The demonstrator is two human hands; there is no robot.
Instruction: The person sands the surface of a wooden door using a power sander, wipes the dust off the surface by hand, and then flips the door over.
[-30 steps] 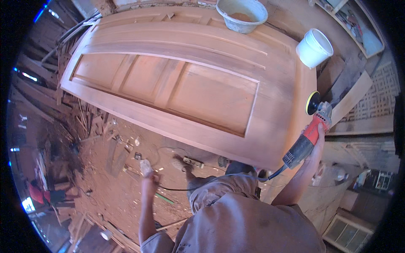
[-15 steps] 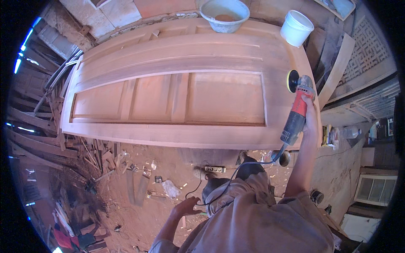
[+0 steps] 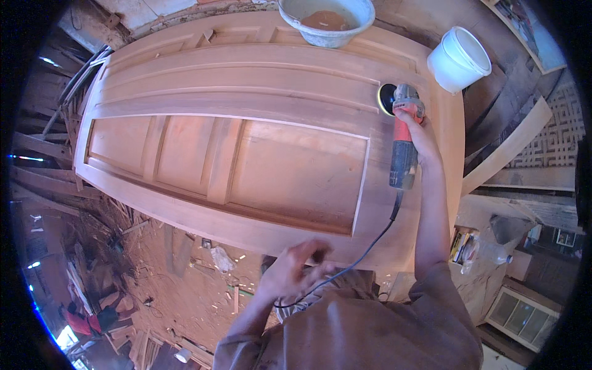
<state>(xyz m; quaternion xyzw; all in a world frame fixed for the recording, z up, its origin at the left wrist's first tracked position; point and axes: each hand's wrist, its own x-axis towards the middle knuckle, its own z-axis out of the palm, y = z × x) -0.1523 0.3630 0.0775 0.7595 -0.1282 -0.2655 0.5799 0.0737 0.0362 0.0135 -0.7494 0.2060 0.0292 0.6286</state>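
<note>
My right hand (image 3: 414, 126) is wrapped round the red and dark body of an angle grinder (image 3: 404, 157). Its round, yellow-edged pad (image 3: 386, 99) stands tilted on edge by the right end of a large panelled wooden door (image 3: 407, 216); whether it touches the wood I cannot tell. From the grinder's lower end a dark cable (image 3: 364, 254) runs down toward my lap. My left hand (image 3: 293, 268), slightly blurred, hovers by the door's near edge beside that cable, fingers apart and bent, holding nothing that I can see.
A grey basin (image 3: 330, 38) with brownish contents and a white bucket (image 3: 450, 65) stand along the door's far side. Wood scraps and shavings litter the dirt floor (image 3: 179, 296). Boards lean at the right, beside a patterned panel (image 3: 552, 129). Someone in red (image 3: 80, 322) is at lower left.
My right hand has brought the grinder left and farther onto the door. My left hand has risen from beside my lap toward the near edge. The view has shifted.
</note>
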